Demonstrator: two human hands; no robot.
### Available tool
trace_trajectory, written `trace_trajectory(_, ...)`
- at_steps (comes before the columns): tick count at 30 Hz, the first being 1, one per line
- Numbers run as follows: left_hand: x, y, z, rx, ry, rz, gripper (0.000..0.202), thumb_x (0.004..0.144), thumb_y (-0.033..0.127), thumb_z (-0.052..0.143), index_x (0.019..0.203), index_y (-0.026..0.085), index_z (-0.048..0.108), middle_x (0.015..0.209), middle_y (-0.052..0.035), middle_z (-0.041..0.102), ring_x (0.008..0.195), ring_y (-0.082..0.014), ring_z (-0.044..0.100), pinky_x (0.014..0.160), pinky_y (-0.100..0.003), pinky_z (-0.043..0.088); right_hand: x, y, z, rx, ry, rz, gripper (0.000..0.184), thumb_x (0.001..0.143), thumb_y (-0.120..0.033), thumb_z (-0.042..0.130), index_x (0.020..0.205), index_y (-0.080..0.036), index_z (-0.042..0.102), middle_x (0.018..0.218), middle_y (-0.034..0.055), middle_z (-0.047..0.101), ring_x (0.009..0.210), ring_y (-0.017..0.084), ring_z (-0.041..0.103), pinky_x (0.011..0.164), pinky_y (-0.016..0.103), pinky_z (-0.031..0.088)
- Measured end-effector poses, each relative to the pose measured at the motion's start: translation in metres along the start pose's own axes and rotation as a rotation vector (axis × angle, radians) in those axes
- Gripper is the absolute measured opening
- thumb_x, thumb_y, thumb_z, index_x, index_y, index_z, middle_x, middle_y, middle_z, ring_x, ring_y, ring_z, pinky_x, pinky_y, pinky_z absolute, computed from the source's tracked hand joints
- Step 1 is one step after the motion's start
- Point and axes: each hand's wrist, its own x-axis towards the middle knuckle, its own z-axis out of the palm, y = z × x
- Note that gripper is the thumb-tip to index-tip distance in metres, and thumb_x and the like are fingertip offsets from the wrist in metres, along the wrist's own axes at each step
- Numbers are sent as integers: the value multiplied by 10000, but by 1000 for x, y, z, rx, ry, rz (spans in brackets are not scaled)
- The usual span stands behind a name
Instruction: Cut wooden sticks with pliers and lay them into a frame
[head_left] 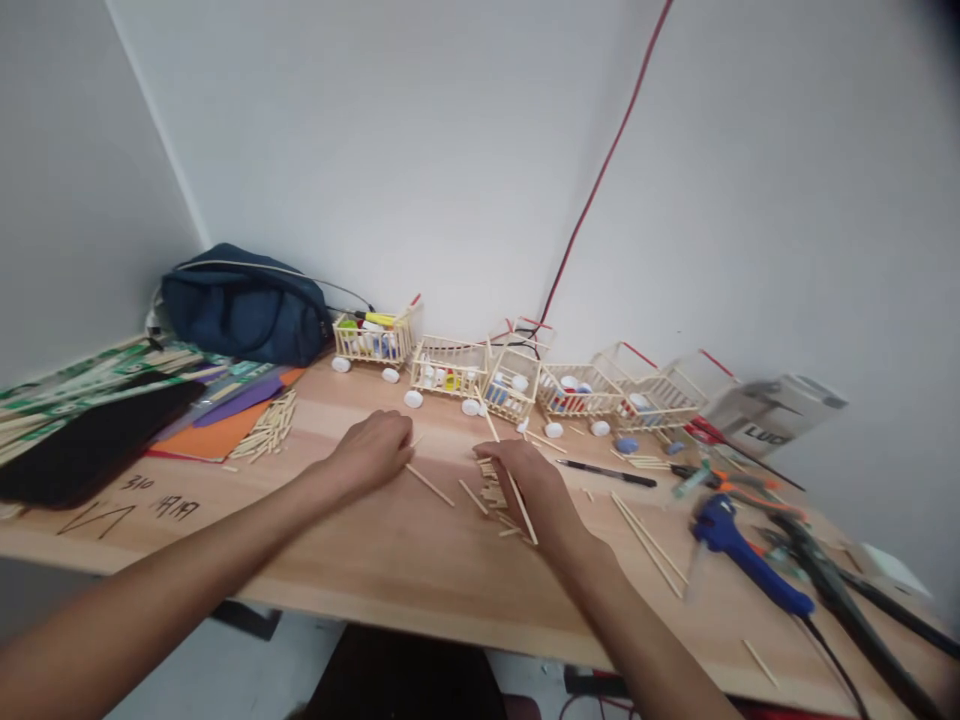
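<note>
My left hand (379,445) rests low over the middle of the table, its fingers curled together. A tiny stick end pokes out by its fingertips, but what they hold is mostly hidden. Beside it a short wooden stick (431,485) lies on the wood. My right hand (529,485) is closed around a longer wooden stick (523,508), which slants past the fingers. Right under that hand lies a small pile of short sticks (491,490), partly covered by it. Behind both hands stands a row of miniature stick-built shopping carts (450,365) with white wheels.
On the right lie a blue glue gun (750,560), orange-handled pliers (750,490), a black pen (607,473) and loose sticks (649,545). A blue bag (244,305), coloured sheets (202,440), a black flat object (97,440) and a heap of cut sticks (266,425) occupy the left.
</note>
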Motion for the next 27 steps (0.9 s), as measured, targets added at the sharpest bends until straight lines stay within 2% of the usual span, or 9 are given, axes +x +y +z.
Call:
trace_trajectory(3, 4, 1, 1, -6, -38, 15, 109, 764, 120, 468, 723, 185, 545, 828, -88, 630, 830, -236, 577, 673, -318, 393, 8, -8, -6, 59, -125, -26, 386, 859, -109, 523, 1218, -245, 573, 1148, 91, 655, 1072, 229, 587, 916, 387, 458)
trace_trajectory(6, 8, -3, 4, -27, -27, 75, 149, 748, 79, 453, 727, 185, 555, 829, -82, 634, 838, -227, 567, 684, -310, 395, 12, -14, -9, 83, -205, 1, 442, 827, -69, 554, 1226, -259, 566, 1153, 77, 645, 1080, 227, 575, 913, 377, 452)
trace_trajectory(9, 13, -7, 5, -37, -7, 120, 171, 763, 65, 439, 735, 178, 564, 827, -84, 636, 831, -219, 557, 697, -307, 396, 11, -18, -5, 54, -225, 30, 453, 813, -54, 582, 1224, -243, 564, 1142, 81, 639, 1054, 239, 569, 885, 381, 444)
trace_trajectory(14, 18, -11, 7, -65, 0, 132, 166, 784, 64, 444, 723, 176, 550, 801, -68, 622, 823, -209, 540, 700, -299, 390, 2, -34, 11, -95, -277, 44, 269, 904, -103, 530, 1126, -228, 617, 987, 63, 650, 921, 224, 554, 800, 359, 404)
trace_trajectory(18, 16, -14, 13, -109, 23, 132, 155, 804, 75, 453, 728, 177, 542, 814, -48, 607, 840, -202, 517, 723, -299, 384, 2, -44, 19, -177, -346, 35, 204, 906, -101, 534, 1046, -204, 642, 909, 54, 634, 872, 210, 542, 772, 344, 369)
trace_trajectory(23, 11, -15, 12, -140, 1, 148, 123, 834, 104, 477, 765, 170, 555, 853, -49, 601, 876, -201, 506, 769, -308, 392, 5, -40, 30, -196, -371, 29, 322, 856, -5, 530, 1086, -202, 640, 940, 68, 625, 887, 218, 541, 769, 346, 354)
trace_trajectory(27, 10, -15, 13, -143, -8, 146, 143, 881, 136, 450, 815, 160, 575, 885, -63, 614, 895, -207, 515, 795, -323, 409, 4, -36, 32, -152, -345, 31, 357, 857, 15, 483, 1091, -207, 637, 961, 74, 624, 896, 217, 537, 777, 350, 355)
